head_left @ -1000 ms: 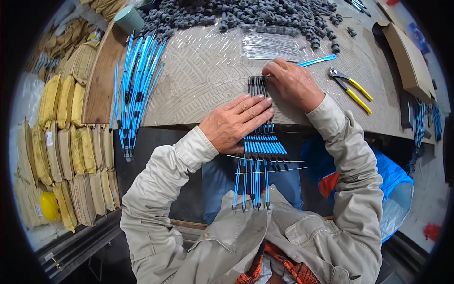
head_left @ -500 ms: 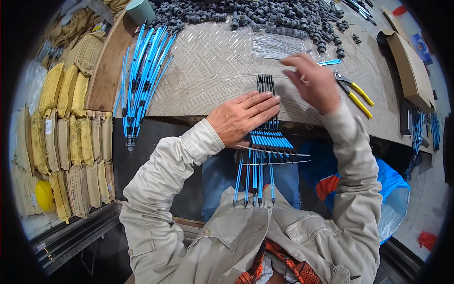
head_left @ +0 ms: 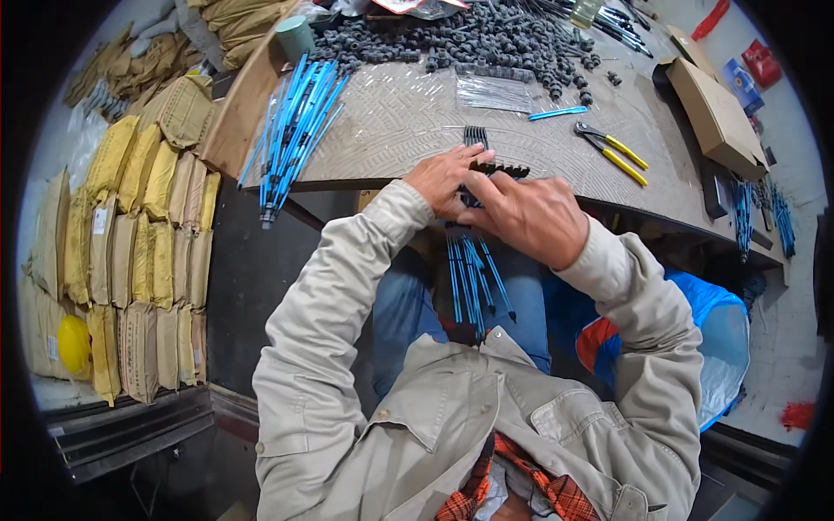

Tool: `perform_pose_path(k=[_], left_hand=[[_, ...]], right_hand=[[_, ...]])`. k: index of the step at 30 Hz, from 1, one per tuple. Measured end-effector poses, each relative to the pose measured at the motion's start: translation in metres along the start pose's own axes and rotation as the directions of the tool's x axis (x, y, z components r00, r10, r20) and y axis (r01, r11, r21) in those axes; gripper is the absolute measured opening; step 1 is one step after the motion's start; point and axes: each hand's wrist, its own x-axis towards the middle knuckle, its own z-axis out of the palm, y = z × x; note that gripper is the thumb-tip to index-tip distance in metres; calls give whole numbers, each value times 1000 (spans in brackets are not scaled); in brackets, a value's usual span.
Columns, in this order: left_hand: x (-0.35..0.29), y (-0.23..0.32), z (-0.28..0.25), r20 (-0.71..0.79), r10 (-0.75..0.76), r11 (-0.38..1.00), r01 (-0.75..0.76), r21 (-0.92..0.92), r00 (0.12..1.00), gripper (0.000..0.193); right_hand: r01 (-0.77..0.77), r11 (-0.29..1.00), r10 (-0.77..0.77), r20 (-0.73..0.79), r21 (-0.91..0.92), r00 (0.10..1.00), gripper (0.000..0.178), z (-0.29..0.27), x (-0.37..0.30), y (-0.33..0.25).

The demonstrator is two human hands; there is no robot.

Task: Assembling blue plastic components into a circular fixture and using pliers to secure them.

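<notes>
Looks like a workshop — judging by the bench (head_left: 382,130) just beyond the fingers (head_left: 473,153), grey fittings (head_left: 452,42) heaped farther on, pliers (head_left: 625,151) to their right and — well off left — stacked sacks (head_left: 146,278).

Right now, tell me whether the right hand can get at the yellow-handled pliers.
Probably yes: nothing visible stands between the right hand and the pliers, though it's occupied at the blue strips.

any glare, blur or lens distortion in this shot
Head view: the table's front edge bows from the fisheye lens, and the picture's corners go black; head view: bright flecks of glare dot the tabletop; head view: the right hand shows no strong motion smear, and the pliers look fairly crisp.
</notes>
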Motion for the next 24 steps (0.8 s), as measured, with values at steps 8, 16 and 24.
perform_pose_path(k=[8,16,24], left_hand=[[13,21,-17,278,-287,952,306,-24,917,87],[12,27,-19,213,-373,904,405,-133,903,78],[10,14,8,-92,-165,985,160,-61,982,67]], right_hand=[[-97,983,141,-305,156,942,19,2,-3,5],[-5,998,31,-444,59,896,13,-8,16,23],[-163,609,582,-298,777,757,65,62,-60,40]])
